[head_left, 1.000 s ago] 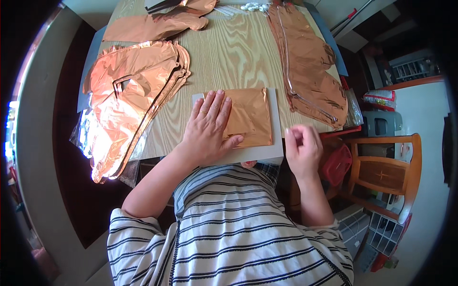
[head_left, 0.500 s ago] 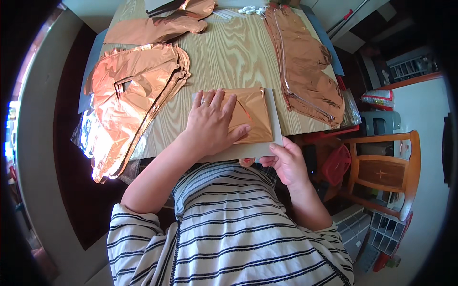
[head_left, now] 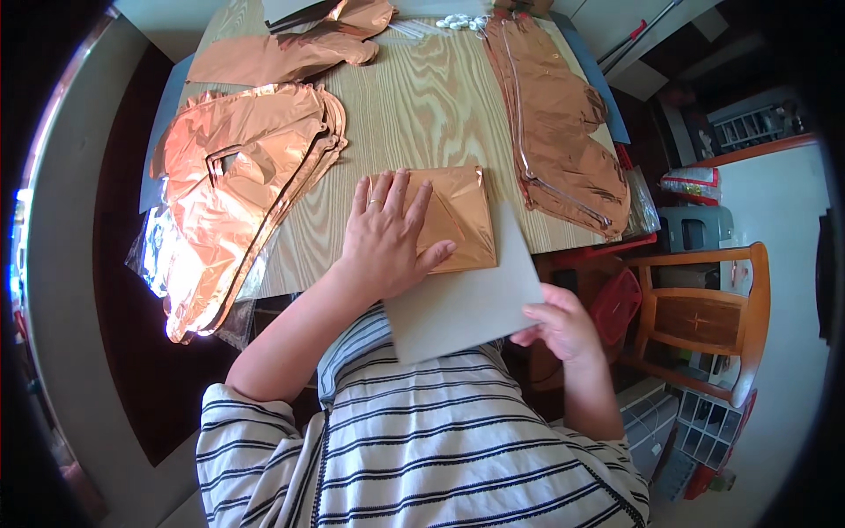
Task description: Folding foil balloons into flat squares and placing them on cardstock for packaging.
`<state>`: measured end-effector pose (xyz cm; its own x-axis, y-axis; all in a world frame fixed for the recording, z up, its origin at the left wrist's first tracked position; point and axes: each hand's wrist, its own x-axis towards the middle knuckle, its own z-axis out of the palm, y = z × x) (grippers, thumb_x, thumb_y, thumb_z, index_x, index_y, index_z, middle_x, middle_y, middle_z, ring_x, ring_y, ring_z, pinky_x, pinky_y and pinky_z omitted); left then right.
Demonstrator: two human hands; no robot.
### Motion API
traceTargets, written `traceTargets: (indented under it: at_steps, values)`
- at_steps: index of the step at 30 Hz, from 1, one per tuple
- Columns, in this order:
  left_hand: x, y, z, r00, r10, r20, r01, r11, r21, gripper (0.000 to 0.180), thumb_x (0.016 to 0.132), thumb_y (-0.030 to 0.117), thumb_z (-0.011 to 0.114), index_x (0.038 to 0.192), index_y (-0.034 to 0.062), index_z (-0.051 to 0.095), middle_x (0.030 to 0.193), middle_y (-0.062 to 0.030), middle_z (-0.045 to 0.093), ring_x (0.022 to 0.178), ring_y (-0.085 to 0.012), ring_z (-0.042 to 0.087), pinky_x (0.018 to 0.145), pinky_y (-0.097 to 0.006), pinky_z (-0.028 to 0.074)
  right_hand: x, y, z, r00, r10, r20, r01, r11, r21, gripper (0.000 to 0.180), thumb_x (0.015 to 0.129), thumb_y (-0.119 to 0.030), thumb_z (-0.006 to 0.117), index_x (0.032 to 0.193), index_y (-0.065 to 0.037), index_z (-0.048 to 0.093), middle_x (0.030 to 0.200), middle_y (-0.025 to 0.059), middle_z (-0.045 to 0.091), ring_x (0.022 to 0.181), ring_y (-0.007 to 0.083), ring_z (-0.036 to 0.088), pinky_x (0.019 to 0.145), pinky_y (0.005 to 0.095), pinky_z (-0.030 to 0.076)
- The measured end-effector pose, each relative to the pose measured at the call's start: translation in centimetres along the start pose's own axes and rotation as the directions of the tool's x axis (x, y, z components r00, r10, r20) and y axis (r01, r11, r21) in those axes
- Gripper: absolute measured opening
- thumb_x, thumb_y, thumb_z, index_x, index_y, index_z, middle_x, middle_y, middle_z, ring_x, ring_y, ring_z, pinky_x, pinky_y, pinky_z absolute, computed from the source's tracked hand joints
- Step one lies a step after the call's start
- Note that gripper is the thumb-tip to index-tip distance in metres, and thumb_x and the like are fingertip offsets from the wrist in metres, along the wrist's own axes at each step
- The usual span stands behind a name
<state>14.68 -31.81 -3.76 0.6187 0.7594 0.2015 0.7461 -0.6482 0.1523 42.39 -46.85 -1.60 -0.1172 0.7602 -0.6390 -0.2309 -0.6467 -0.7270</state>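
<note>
My left hand (head_left: pixel 389 231) lies flat with fingers spread on a folded copper-coloured foil balloon (head_left: pixel 471 211), a neat rectangle near the table's front edge. A grey card sheet (head_left: pixel 466 308) sits partly under the folded foil and sticks out over the edge toward my body, at a slant. My right hand (head_left: pixel 559 324) pinches the card's right side between thumb and fingers. To the left lies a stack of flat copper foil balloons (head_left: pixel 238 158), overhanging the front edge. On the right rests another flat stack of copper foil balloons (head_left: pixel 554 123).
More copper foil (head_left: pixel 273 60) lies at the far left of the wooden table (head_left: pixel 422 114). Small white items (head_left: pixel 461 22) and thin white sticks (head_left: pixel 409 29) lie at the far edge. A wooden chair (head_left: pixel 700 321) stands at the right, near a red plastic basket (head_left: pixel 616 304).
The right hand has drawn the grey card toward my body and turned it, so much of it is out from beneath the folded foil. My left hand stays pressed on the foil.
</note>
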Motion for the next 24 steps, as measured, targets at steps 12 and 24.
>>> traceTargets:
  at_steps: [12, 24]
  values:
    - [-0.9, 0.0, 1.8, 0.997, -0.024, -0.077, 0.021, 0.999, -0.037, 0.089, 0.096, 0.07, 0.048, 0.156, 0.0051, 0.038, 0.154, -0.0282, 0.04, 0.146, -0.0472, 0.034, 0.12, -0.06, 0.023, -1.2, -13.9, -7.5, 0.659, -0.636, -0.402, 0.528, 0.771, -0.356, 0.031, 0.102, -0.016, 0.059, 0.126, 0.002, 0.058, 0.098, 0.01, 0.072, 0.079, 0.0158, 0.071, 0.069, 0.0281, 0.057]
    - [-1.4, 0.0, 1.7, 0.994, -0.062, -0.095, 0.057, 0.997, -0.044, 0.088, 0.097, 0.069, 0.048, 0.156, 0.0046, 0.039, 0.158, -0.0282, 0.037, 0.148, -0.0471, 0.031, 0.121, -0.061, 0.02, 14.2, -13.5, 0.9, 0.99, -0.114, 0.084, 0.13, 0.487, -0.864, 0.018, 0.095, -0.015, 0.071, 0.093, 0.004, 0.071, 0.079, 0.0022, 0.071, 0.065, 0.0071, 0.062, 0.059, 0.0269, 0.051]
